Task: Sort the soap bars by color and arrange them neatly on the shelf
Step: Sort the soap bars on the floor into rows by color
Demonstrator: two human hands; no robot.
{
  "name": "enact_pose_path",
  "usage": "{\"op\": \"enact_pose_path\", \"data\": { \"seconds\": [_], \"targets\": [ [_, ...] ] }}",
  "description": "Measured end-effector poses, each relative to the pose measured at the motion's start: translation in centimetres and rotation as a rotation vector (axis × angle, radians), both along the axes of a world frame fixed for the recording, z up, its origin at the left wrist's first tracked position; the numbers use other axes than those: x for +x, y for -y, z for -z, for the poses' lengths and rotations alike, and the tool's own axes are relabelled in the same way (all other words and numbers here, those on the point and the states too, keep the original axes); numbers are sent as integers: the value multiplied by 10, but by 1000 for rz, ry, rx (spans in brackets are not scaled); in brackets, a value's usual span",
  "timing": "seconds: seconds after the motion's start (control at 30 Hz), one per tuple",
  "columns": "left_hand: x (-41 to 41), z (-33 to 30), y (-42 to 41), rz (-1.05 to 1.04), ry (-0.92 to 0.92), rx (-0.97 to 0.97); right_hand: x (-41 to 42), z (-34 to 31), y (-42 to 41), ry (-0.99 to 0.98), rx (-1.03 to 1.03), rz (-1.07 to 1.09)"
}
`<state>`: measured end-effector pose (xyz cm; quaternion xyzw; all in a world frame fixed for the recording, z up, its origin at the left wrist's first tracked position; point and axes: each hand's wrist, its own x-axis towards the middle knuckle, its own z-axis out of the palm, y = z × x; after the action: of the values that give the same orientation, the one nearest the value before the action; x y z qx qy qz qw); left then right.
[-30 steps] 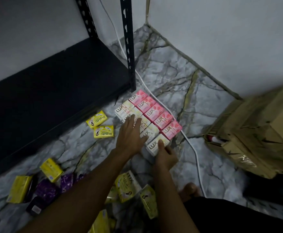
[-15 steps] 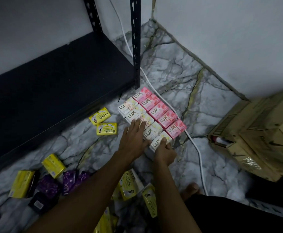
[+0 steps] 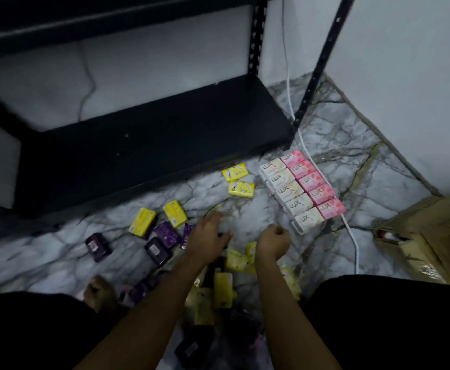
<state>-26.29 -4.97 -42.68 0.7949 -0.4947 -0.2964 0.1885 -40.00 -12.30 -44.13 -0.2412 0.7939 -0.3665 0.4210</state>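
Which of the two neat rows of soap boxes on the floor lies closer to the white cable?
The pink row. It runs right alongside the white cable, while the white-and-cream row sits on its other side, toward the black shelf.

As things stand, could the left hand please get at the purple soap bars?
Probably yes: the left hand hovers right beside the purple soap bars on the floor, with nothing between them.

pink soap bars (image 3: 313, 182), white soap bars (image 3: 288, 192) — grey-veined marble floor (image 3: 352, 145)

Left hand (image 3: 208, 236) and right hand (image 3: 273, 240) hover above scattered soap bars (image 3: 236, 260), holding nothing.
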Motion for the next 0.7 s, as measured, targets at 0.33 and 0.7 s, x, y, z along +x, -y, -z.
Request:
{"op": "enact_pose_path", "data": {
  "seconds": [0.33, 0.7],
  "targets": [
    [48, -2, -148, -365, -163, 136, 42, -2, -107, -96, 45, -508],
    [-11, 24, -137, -163, -241, 178, -27, 24, -108, -210, 73, -550]
  ]
}}
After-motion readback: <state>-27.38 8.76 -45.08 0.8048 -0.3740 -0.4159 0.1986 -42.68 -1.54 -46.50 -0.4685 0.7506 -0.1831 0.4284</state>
